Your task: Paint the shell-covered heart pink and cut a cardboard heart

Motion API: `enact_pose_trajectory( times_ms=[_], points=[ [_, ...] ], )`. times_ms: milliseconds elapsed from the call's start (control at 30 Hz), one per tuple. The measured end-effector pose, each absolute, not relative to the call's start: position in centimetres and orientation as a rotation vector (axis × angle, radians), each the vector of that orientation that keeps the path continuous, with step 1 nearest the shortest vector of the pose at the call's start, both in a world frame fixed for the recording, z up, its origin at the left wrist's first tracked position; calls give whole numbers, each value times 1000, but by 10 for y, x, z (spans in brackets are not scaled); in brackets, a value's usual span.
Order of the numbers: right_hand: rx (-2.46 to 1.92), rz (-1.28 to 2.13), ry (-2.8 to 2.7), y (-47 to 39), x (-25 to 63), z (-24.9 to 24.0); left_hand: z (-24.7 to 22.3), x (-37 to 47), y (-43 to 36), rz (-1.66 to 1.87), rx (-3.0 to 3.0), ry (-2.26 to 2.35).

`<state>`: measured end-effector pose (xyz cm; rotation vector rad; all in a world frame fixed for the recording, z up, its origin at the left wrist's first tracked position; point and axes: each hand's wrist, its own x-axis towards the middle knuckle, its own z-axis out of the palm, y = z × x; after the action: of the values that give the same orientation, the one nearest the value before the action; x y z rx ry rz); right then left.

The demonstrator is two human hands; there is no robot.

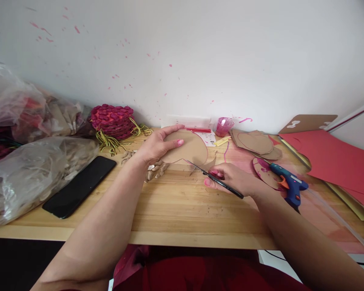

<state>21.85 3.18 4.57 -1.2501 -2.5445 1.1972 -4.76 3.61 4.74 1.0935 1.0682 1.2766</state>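
Observation:
My left hand (162,145) grips a rounded piece of brown cardboard (191,147) by its left side, thumb on top and fingers along the upper edge. A reddish line runs along the cardboard's right edge. In my right hand (227,178) is a pair of black-handled scissors (223,185), its blades spread at the cardboard's lower edge. A thin curved strip of cardboard (210,162) hangs by the blades. Beneath my left wrist lie several peanut shells (156,170) on the wooden table (182,214).
Plastic bags (42,173), a black phone (80,186) and a magenta shell-covered object (113,121) with yellow strands lie left. A pink-stained cup (223,127) stands by the wall. Rightward are stacked cardboard pieces (255,142), a blue glue gun (291,184) and red sheets (342,157).

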Motion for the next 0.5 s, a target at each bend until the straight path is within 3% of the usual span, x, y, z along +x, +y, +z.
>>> enact_pose_trajectory(
  times_ms=[500],
  points=[
    [-1234,1195,-2569,31,218,44,51,-48,34,1215,1176,1138]
  ],
)
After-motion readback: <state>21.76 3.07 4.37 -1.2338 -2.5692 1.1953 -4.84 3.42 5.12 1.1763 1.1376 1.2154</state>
